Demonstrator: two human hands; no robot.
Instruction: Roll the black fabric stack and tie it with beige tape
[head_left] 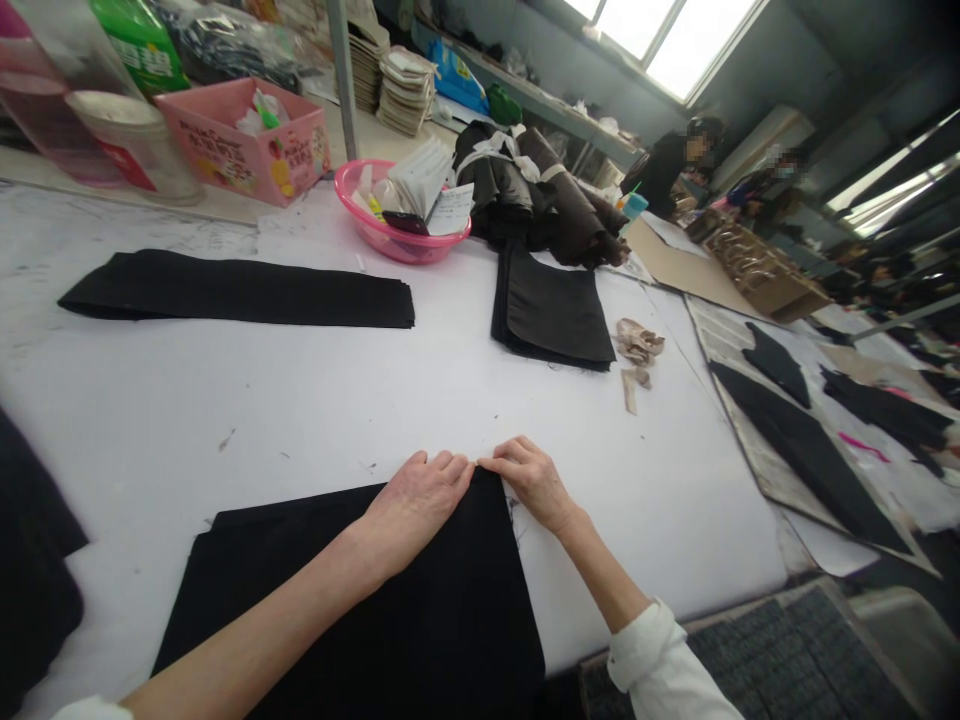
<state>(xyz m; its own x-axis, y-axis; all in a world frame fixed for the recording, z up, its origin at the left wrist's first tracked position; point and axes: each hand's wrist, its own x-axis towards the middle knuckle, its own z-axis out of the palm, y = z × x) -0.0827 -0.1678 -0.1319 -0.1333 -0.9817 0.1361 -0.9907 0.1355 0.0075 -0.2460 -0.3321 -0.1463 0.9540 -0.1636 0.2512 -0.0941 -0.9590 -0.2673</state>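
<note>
A large black fabric piece (450, 610) lies flat on the white table in front of me. At its far right corner the fingertips of both hands meet. My left hand (420, 497) reaches across the cloth, fingers bent and closed on that corner. From the right, my right hand (534, 482) pinches the same corner between thumb and fingers. What exactly sits between the fingertips is too small to make out. Beyond the hands lies a stack of black fabric panels (559, 308), and a long folded black strip (247, 290) is at the left.
A pink basket (427, 250) with papers, a pink box (232, 150) and dark fabric rolls (540, 190) line the table's back. Beige scraps (639, 345) lie right of the stack. More black fabric (30, 570) is at the left edge. Other people (675, 170) are at the far right.
</note>
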